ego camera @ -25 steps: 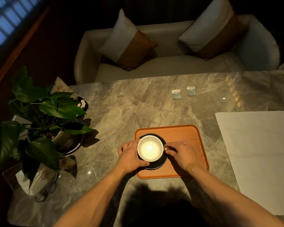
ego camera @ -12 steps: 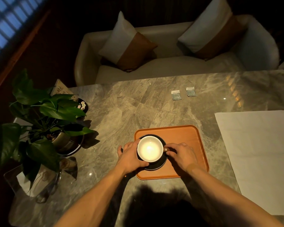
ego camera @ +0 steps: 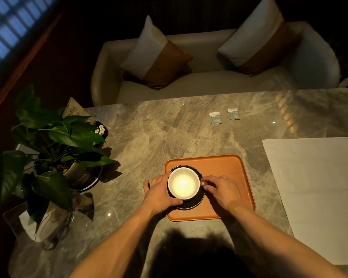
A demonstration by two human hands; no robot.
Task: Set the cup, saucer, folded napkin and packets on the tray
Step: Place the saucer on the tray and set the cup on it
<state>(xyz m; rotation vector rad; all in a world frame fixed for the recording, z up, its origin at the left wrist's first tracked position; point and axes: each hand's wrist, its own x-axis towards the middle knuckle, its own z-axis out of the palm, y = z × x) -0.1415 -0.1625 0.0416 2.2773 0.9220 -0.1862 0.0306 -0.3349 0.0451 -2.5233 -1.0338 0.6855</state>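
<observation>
Orange tray (ego camera: 225, 167); black saucer (ego camera: 197, 203); white-lined cup (ego camera: 183, 184); grey veined marble table (ego camera: 169, 137).

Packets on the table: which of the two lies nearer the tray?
The left packet, which sits slightly closer to the tray than the right packet; both lie flat on the marble table, apart from each other.

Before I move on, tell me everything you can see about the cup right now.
The cup is round, with a pale glossy inside, a dark outer rim and a small brownish handle pointing right. It looks ceramic and empty, and stands upright on a dark saucer in the near-left part of the orange tray. The left hand wraps its left side; the right hand pinches the handle.
</observation>
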